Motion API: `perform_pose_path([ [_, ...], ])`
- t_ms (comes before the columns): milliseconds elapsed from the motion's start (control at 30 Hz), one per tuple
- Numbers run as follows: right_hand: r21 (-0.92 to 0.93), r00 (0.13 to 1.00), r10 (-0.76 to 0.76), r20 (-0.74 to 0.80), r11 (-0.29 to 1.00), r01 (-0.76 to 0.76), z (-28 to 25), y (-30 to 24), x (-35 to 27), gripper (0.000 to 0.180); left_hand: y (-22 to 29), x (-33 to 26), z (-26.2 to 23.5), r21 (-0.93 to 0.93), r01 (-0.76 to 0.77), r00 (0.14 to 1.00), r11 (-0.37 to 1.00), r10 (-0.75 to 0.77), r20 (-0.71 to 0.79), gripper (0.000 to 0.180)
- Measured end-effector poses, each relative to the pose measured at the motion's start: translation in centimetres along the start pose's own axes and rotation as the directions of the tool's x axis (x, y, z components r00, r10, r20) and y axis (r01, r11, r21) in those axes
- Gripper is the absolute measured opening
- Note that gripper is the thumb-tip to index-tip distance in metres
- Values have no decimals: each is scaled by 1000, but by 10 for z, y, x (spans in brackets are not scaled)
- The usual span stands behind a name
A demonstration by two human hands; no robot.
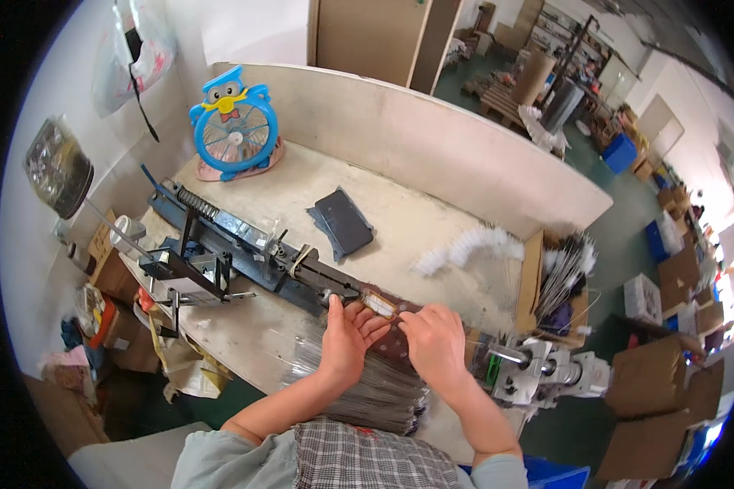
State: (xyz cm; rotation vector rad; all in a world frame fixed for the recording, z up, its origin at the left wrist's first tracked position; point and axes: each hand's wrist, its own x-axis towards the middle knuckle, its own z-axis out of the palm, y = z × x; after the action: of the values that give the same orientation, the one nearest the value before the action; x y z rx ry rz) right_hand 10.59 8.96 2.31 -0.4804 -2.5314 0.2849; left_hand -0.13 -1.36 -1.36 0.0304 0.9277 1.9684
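Observation:
My left hand (347,341) is turned palm up at the near end of a long dark metal rail fixture (249,243), its fingers apart and thumb raised. Beside its fingertips lies a small pale rectangular piece with a yellowish edge (378,304). Just to the right, my right hand (436,344) has thumb and fingertips pinched together; whatever is between them is too small to make out. A dotted brown cloth (393,342) shows under the hands. A thick bundle of thin grey wires (367,387) lies on the table in front of me.
A grey metal clamp-like machine (550,371) stands at right. Behind it, a cardboard box (532,281) holds wire bundles. White-tipped wires (475,248), a dark phone-like slab (344,224) and a blue bird-shaped fan (235,134) sit farther back. A low partition (448,134) edges the table (294,175).

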Motion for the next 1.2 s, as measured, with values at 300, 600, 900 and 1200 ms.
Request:
perform_pose_path([
  [300, 229, 999, -8, 31, 974, 0, -10, -4, -22, 13, 2, -16, -23, 210, 122, 992, 970, -118, -35, 54],
  [600, 252, 894, 63, 444, 948, -192, 39, -10, -81, 19, 99, -30, -227, -68, -384, 692, 921, 239, -681, 28],
  [900, 209, 834, 103, 542, 945, -252, 21, -12, -69, 16, 188, -51, -338, 188, -523, 430, 831, 448, -784, 33],
  [1200, 119, 780, 212, 589, 932, -343, 34, -6, -68, 17, 45, -24, -203, -160, -207, 888, 965, 117, -444, 28],
])
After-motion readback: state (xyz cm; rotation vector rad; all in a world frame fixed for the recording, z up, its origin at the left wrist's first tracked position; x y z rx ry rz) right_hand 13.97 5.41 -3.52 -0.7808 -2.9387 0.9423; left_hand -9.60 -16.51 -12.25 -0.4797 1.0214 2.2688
